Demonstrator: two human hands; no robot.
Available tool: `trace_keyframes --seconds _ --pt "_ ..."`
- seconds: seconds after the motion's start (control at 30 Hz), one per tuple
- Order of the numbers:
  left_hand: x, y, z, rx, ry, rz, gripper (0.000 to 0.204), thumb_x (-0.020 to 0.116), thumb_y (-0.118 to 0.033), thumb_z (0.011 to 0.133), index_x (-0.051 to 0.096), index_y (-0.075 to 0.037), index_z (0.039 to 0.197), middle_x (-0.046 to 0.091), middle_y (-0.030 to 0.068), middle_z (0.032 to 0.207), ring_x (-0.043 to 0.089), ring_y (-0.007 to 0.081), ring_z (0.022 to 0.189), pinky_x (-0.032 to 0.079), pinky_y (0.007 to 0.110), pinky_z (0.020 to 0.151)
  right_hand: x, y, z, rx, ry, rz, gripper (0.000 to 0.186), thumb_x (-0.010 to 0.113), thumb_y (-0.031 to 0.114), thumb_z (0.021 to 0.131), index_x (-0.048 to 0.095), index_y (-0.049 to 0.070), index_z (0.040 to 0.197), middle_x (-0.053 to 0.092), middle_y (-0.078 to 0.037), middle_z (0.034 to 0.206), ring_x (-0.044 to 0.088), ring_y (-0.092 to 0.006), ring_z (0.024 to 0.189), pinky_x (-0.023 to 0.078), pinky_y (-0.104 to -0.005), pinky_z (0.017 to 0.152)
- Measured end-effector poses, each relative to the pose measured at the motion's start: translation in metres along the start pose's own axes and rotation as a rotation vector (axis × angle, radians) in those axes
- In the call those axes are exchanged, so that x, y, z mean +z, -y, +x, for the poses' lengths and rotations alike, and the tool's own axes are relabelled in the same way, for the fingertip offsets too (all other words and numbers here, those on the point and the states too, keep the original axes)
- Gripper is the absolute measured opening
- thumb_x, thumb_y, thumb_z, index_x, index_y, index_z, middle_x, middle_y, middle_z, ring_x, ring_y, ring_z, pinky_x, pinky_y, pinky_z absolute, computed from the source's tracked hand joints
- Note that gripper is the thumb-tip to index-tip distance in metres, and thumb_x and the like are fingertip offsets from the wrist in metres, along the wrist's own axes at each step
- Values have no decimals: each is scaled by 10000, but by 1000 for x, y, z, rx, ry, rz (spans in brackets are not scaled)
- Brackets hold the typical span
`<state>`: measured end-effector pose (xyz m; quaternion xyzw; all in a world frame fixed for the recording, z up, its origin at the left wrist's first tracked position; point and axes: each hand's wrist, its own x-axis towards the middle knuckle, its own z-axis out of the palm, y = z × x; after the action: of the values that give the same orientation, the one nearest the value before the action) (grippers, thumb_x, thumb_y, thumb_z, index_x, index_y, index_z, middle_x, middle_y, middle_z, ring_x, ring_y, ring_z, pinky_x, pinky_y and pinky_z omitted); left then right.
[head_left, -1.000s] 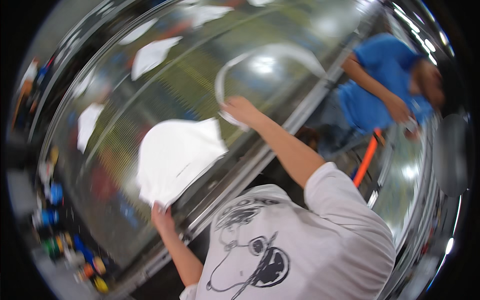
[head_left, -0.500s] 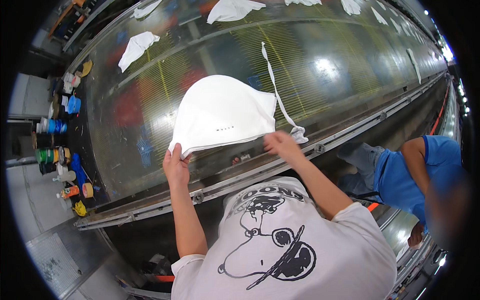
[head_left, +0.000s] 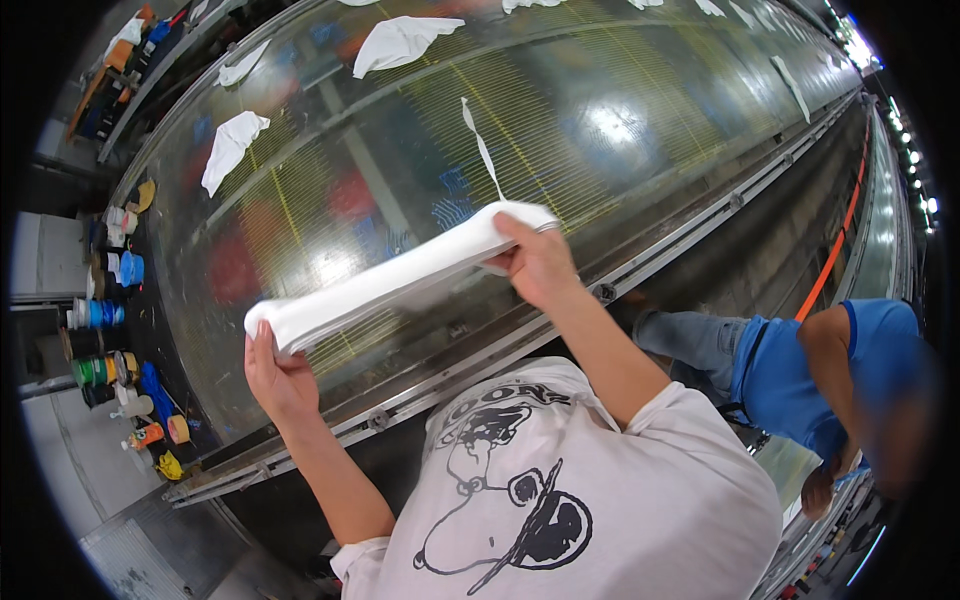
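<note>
Stretched between both hands is a stack of white cut fabric pieces (head_left: 385,281), hanging in a long narrow band with layered lower edges. My left hand (head_left: 281,380) pinches its left end, thumb on the near side. At the right end, my right hand (head_left: 536,262) has its fingers wrapped round the cloth, partly hiding it. The fabric is above the glossy table (head_left: 390,200) with its yellow-lined strips. A thin white fabric strip (head_left: 483,150) lies just beyond the right end of the stack, its lower part hidden by the cloth.
More white fabric pieces (head_left: 233,150) lie spread along the far side of the table. A metal rail (head_left: 410,408) runs along its near edge. Jars and tape rolls (head_left: 98,312) stand at the left. A person in a blue shirt (head_left: 800,370) is at the right.
My right hand has taken hold of the stack's right end. The broad, flat-lying cloth has become a narrow band between my hands. My left hand has moved left, still gripping.
</note>
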<state>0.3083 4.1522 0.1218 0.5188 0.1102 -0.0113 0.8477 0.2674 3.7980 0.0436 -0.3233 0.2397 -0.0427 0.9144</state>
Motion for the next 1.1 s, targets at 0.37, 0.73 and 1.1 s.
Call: trace_keyframes --seconds 0.37,0.73,1.1 --pt "135 49 39 -86 143 -94 247 632 -142 999 607 -8 1205 705 81 1091 696 167 959 573 327 810 -12 159 15 -328 -45 -193 323 680 126 958 602 -2 1244 674 -135 1142 701 -260 1013 634 -409 750" --pt "107 203 -18 -422 -180 227 341 651 -149 979 581 -28 1290 697 68 1090 663 121 841 539 277 612 -165 119 23 -42 -253 -276 327 640 169 985 608 -26 1245 706 -116 1109 720 -223 901 607 -371 655" --pt "131 214 52 -337 -259 80 428 629 -141 998 515 -25 1394 645 82 1102 636 149 823 526 251 610 -167 136 100 72 -207 -252 291 629 263 1014 627 -13 1105 694 -114 972 678 -194 782 560 -330 635"
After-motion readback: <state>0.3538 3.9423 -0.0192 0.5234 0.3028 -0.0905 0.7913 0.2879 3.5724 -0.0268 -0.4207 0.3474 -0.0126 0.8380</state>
